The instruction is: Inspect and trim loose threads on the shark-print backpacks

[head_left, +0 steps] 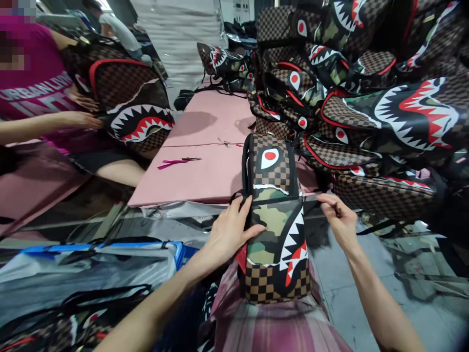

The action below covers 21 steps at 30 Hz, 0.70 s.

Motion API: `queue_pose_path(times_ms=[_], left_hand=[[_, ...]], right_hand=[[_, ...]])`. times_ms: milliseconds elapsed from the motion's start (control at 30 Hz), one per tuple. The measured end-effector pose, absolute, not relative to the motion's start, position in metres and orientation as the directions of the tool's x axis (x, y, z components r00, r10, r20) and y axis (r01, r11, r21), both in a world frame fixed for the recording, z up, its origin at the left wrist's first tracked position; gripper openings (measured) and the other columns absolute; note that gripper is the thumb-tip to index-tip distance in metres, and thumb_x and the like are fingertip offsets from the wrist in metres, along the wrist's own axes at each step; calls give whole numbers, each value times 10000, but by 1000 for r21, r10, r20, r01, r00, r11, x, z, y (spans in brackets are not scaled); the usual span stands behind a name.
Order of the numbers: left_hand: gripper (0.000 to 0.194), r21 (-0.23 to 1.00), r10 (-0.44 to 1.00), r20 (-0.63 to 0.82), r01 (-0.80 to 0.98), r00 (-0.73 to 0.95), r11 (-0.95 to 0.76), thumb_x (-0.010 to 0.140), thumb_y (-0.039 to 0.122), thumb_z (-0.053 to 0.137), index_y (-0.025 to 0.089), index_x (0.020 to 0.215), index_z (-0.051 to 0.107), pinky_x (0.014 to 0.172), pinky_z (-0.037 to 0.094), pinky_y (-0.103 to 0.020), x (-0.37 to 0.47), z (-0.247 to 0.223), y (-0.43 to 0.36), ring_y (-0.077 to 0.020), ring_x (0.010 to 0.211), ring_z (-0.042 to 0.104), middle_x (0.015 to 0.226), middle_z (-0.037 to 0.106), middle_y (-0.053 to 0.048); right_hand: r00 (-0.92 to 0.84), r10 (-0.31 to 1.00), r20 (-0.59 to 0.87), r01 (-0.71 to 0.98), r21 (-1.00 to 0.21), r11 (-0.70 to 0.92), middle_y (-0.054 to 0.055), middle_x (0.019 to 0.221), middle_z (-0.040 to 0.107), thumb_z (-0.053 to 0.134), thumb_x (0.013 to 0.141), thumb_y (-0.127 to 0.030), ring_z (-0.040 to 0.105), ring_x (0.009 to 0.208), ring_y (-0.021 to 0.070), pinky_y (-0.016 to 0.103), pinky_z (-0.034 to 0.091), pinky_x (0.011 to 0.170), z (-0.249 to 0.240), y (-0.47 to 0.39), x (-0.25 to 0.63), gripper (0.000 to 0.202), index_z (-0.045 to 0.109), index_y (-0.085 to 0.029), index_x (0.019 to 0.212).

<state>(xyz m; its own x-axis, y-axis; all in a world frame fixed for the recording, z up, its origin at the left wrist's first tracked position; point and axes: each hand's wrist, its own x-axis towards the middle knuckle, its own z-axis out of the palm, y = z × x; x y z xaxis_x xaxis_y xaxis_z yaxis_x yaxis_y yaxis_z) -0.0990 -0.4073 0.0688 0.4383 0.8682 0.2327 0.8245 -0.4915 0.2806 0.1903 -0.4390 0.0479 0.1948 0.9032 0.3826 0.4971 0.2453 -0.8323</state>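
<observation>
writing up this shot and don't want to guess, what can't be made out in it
Head view: the far side of the held backpack, turned away from the camera.
Head view: the end of the dark strap, covered by the fingers of the right grip.
Head view: the purple-tailed item on the pink table, too small to identify.
Head view: the rest of the lower-left bag, cut off by the bottom edge.

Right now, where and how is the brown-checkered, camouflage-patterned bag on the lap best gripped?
Probably grip the bag by both long edges, one hand from each side: it lies lengthwise, sides exposed. The left hand touches its left edge.
</observation>
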Motion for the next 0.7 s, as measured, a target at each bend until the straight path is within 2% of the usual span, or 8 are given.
queue_pose_path(times_ms=[67, 133, 200, 233, 300, 400, 567, 700], left_hand=[[549, 285, 847, 242, 800, 473, -528, 760, 597, 525, 209, 1147, 562, 706, 470, -347, -107, 89, -395, -259, 851, 602, 986, 613, -101], [428, 296, 852, 342, 815, 396, -498, 783, 561, 526, 201, 992, 629, 735, 455, -360, -109, 119, -379, -262, 836, 595, 847, 616, -79], [386, 311, 817, 495, 818, 295, -484, 816, 482, 529, 162, 1019, 605, 846, 415, -405, -100, 144, -361, -299, 1010, 537, 954, 595, -112], [400, 307, 787, 521, 788, 329, -533, 815, 457, 543, 144, 1062, 580, 899, 384, -428, -93, 152, -351, -316, 1102, 483, 1045, 572, -129], [481, 278, 694, 451, 650, 562, -707, 770, 456, 602, 138, 1127, 542, 982, 309, -471, -73, 156, -330, -345, 1232, 361, 1212, 503, -135], [698, 281, 507, 183, 449, 843, -848, 655, 486, 695, 176, 1241, 475, 1049, 169, -535, -45, 139, -301, -403, 1330, 167, 1413, 333, -119], [895, 251, 464, 6, 448, 886, -858, 661, 517, 673, 187, 1394, 280, 1057, -26, -571, -26, 110, -283, -430, 1349, -32, 1512, 105, -115], [1047, 102, 564, 41, 558, 825, -824, 611, 435, 746, 164, 1430, 153, 1061, -23, -563, -22, 97, -298, -440, 1344, -40, 1512, 41, -168]], right_hand=[[-166, 898, 408, 620, -665, 417, 65, 1075, 602, 470, 875, -294, 559, 982, 193, 309, 446, 807, 82, -432, 174, 234, 623, -223, 1037], [-343, 878, 334, 699, -534, 476, 62, 1027, 602, 463, 875, -222, 574, 913, 174, 282, 443, 763, 103, -421, 156, 220, 608, -207, 1040], [-413, 875, 251, 753, -446, 483, 57, 958, 601, 461, 873, -193, 579, 840, 159, 257, 430, 708, 112, -411, 144, 186, 607, -183, 987], [-443, 869, 221, 762, -418, 495, 57, 947, 599, 465, 873, -196, 578, 830, 158, 252, 422, 698, 114, -406, 140, 171, 606, -175, 968], [-514, 838, 186, 739, -400, 542, 55, 938, 600, 485, 871, -218, 576, 824, 157, 246, 409, 692, 115, -399, 138, 150, 603, -170, 951], [-543, 827, 144, 719, -429, 547, 38, 854, 617, 535, 839, -237, 571, 745, 148, 233, 387, 641, 116, -393, 139, 113, 600, -163, 896], [-578, 815, -44, 746, -434, 506, 15, 679, 623, 582, 794, -234, 558, 596, 143, 220, 319, 536, 119, -390, 137, 79, 609, -170, 831], [-576, 817, -5, 730, -454, 511, 25, 684, 628, 593, 763, -189, 559, 590, 148, 222, 316, 534, 117, -397, 127, 28, 594, -172, 786]])
